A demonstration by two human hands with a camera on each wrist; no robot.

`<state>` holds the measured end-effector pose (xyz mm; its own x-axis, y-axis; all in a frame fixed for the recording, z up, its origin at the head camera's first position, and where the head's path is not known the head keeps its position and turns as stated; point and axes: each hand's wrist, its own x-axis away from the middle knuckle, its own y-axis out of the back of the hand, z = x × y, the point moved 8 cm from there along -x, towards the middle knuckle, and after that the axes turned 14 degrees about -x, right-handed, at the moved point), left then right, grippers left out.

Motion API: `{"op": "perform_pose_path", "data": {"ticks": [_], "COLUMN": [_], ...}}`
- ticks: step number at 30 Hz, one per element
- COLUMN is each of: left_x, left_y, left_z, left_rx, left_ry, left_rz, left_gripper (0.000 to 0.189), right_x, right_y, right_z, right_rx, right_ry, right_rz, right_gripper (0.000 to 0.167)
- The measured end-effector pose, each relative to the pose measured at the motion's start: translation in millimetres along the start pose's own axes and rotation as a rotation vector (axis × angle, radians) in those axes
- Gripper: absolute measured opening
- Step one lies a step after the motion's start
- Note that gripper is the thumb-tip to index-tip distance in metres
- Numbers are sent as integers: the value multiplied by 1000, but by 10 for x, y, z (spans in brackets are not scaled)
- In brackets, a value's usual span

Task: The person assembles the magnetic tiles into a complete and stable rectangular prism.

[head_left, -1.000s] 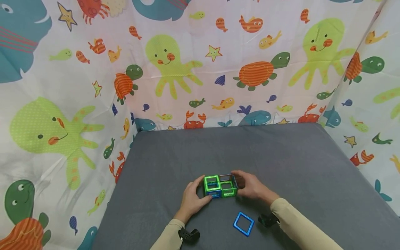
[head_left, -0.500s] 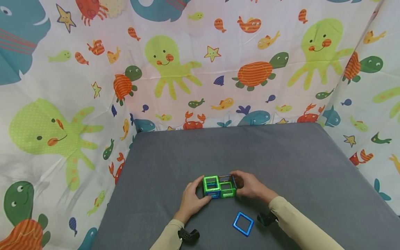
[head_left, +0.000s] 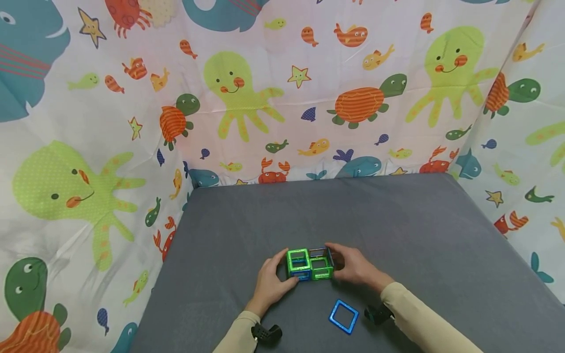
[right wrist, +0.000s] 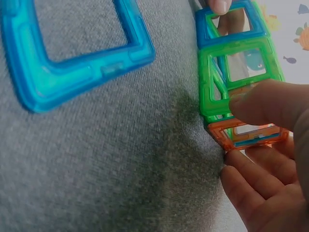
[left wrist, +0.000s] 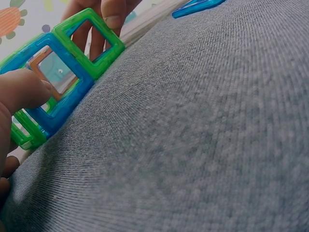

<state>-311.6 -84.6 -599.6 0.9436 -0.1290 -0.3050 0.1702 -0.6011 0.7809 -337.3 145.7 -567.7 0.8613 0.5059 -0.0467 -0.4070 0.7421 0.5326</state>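
A structure of magnetic tiles (head_left: 310, 268), two boxes side by side, stands on the grey cloth. Its left box has a green top and a blue front tile (left wrist: 84, 72); the right box has a green front tile (left wrist: 72, 52) and looks open on top. My left hand (head_left: 270, 284) grips the left box, thumb on the blue front tile. At the other end my right hand (head_left: 356, 267) holds the right box, its thumb at the green front and its fingers by an orange end tile (right wrist: 223, 137). Closer to me lies a loose blue square tile (head_left: 340, 326).
Grey cloth (head_left: 247, 220) covers the table. A white curtain (head_left: 273, 44) printed with sea animals rises behind it and along both sides. Each wrist wears a black camera band (head_left: 267, 334).
Both hands keep their hold and the tiles stay where they are. The head view has shifted very slightly.
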Motion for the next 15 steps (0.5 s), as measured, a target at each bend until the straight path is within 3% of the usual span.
{"op": "perform_pose_path", "data": {"ticks": [7,15], "left_x": [12,11], "left_y": [-3,1], "left_z": [6,-1], "left_rx": [-5,-2], "left_ry": [4,7], "left_rz": [2,1], "left_gripper": [76,76], "right_x": [30,26], "right_y": [-20,-10], "right_z": [-15,20], "right_rx": [-15,34], "right_ry": [-27,7], "right_rz": [0,-2], "right_gripper": [74,75]}}
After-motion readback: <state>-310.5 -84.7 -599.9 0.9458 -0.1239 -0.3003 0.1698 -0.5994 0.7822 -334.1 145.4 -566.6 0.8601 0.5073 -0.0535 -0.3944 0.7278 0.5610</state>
